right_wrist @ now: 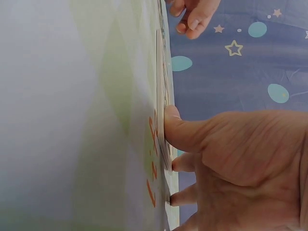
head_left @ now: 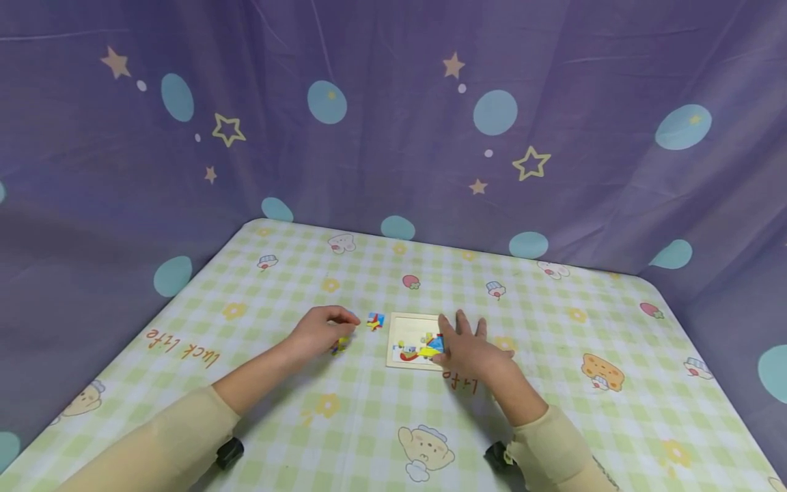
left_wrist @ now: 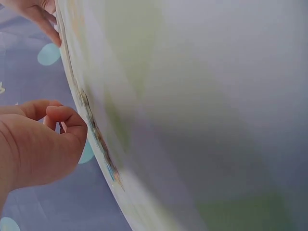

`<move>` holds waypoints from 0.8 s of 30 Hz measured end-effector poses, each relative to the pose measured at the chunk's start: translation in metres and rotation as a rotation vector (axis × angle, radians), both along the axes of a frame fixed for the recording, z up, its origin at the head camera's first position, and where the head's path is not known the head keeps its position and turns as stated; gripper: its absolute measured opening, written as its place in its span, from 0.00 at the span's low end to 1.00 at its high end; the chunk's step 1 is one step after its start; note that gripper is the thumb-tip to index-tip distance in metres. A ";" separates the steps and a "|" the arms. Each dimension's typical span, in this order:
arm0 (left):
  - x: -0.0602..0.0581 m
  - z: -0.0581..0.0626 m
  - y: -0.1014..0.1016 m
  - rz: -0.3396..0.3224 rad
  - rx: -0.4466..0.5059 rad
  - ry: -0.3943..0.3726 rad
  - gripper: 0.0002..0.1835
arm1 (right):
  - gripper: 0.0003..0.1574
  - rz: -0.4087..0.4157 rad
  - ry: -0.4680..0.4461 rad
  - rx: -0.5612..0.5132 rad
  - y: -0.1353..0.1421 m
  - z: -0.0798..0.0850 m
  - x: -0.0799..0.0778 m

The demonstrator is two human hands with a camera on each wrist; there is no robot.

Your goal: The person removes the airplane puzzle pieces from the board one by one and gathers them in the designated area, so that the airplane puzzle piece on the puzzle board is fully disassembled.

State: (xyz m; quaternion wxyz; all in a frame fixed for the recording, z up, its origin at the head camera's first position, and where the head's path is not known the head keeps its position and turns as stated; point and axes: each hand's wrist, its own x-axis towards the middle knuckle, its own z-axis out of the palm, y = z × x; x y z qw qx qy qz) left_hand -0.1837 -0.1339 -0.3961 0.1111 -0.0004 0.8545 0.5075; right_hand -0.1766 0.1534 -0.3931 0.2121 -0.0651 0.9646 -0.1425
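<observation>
A small wooden puzzle board (head_left: 413, 340) with a colourful picture lies at mid-table on the green checked cloth (head_left: 553, 355). My right hand (head_left: 462, 336) lies flat on the board's right side, its straight fingers pressing a blue and yellow part; in the right wrist view the right hand (right_wrist: 226, 159) has its thumb against the board's edge (right_wrist: 160, 91). My left hand (head_left: 344, 329) rests left of the board with curled fingers. In the left wrist view the left hand (left_wrist: 55, 120) has thumb and forefinger curled together with nothing showing between them. A yellow piece (head_left: 340, 345) lies by its thumb.
A blue and red loose piece (head_left: 376, 320) lies between the left hand and the board. A purple curtain (head_left: 393, 123) with stars and dots hangs close behind and around the table. The table's far edge (head_left: 430, 246) is rounded at the corners.
</observation>
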 end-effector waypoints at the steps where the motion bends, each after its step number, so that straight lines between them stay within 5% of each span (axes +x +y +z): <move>1: 0.000 0.000 0.002 -0.002 0.009 -0.009 0.10 | 0.52 0.001 0.000 -0.001 0.000 0.000 0.000; 6: -0.001 0.002 0.014 0.000 0.030 -0.047 0.10 | 0.52 0.001 -0.004 -0.001 0.000 0.000 0.000; 24: -0.012 -0.003 0.057 -0.114 0.122 0.005 0.10 | 0.52 0.006 0.001 0.016 0.000 -0.003 -0.002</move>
